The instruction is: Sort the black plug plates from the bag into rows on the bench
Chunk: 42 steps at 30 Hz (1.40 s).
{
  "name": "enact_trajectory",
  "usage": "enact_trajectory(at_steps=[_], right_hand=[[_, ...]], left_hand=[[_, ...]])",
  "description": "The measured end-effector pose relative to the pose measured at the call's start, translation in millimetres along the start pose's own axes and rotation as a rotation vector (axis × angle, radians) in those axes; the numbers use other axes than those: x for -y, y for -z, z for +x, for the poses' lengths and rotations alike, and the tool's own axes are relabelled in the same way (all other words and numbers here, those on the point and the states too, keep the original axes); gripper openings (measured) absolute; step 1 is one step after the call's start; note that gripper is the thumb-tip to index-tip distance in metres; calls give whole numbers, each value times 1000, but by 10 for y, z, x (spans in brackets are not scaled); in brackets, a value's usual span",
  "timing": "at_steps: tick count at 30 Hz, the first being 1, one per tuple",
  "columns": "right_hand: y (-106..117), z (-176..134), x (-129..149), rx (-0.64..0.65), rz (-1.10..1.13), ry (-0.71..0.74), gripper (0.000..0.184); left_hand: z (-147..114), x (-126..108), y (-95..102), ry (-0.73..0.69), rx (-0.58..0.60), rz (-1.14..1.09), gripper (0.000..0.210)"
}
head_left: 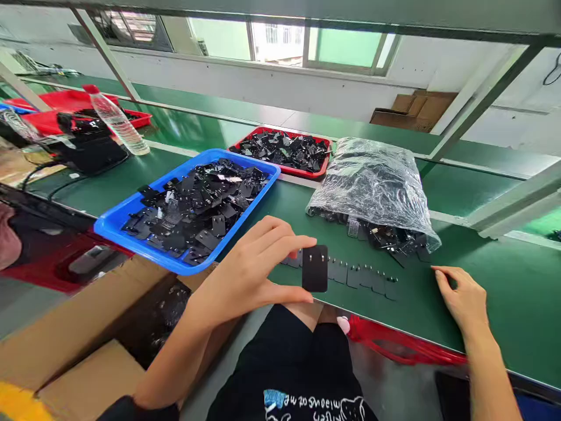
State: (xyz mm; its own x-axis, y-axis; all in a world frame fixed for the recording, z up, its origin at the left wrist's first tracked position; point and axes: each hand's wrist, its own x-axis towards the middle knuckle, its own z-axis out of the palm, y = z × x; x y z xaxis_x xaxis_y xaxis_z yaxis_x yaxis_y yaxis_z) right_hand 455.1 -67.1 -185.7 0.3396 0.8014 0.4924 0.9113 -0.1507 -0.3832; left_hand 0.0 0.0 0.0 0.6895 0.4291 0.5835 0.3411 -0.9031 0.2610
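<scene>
My left hand [256, 263] holds a black earring card [315, 269] upright between thumb and fingers. Two small shiny studs sit near the card's top. Behind it, a row of overlapping dark cards [353, 276] with studs lies along the table's near edge. At the right, my right hand [464, 301] rests at the green table [504, 280], with index finger and thumb brought together. Whatever is between those fingertips, if anything, is too small to make out. Nearest to them is a clear plastic bag [372, 175], with more dark cards spilling from its front.
A blue tray [151, 260] heaped with black cards stands at the left, overhanging the table edge. Behind is a red tray [302, 171] of similar cards. A water bottle [118, 120] leans at the far left. Below sits an open cardboard box [87, 310]. Shelf posts frame the table.
</scene>
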Motion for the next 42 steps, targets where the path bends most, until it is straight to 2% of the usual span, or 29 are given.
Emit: enact_trajectory(at_steps=[10,19,22,24,26,28,30,31,33,35,38,40,42], right_hand=[[8,-16,0,14,19,-11,38],[19,-16,16,2,-4,-32,41],[27,-17,15,-3,-13,-38,41],[31,-21,10,-10,-14,-49,41],[33,-28,4,-9,-19,-57,41],[33,-34,0,6,-28,-69,41],[35,-37,4,21,-37,-90,42],[36,-38,8,27,-38,-101,43],[40,-40,20,29,-40,-115,43],[46,-40,33,12,-43,-117,43],[58,-36,50,1,-62,-113,43],[66,-33,67,1,-74,-112,43],[72,-30,88,-6,-80,-114,43]], left_hand=[[46,281,-28,59,-42,87,50],[43,214,34,33,-104,65,55],[-19,264,87,115,-113,119,54],[-130,459,117,241,-95,211,50],[-292,799,145,381,-92,351,47],[-476,1197,180,496,-184,507,47],[-638,1509,217,541,-236,557,55],[-698,1592,228,553,-254,568,61],[-764,1587,208,552,-253,566,66],[-766,1409,110,496,-163,500,60],[-711,1089,-173,364,164,238,48],[-675,986,-388,375,342,85,54],[-652,994,-565,456,420,12,64]])
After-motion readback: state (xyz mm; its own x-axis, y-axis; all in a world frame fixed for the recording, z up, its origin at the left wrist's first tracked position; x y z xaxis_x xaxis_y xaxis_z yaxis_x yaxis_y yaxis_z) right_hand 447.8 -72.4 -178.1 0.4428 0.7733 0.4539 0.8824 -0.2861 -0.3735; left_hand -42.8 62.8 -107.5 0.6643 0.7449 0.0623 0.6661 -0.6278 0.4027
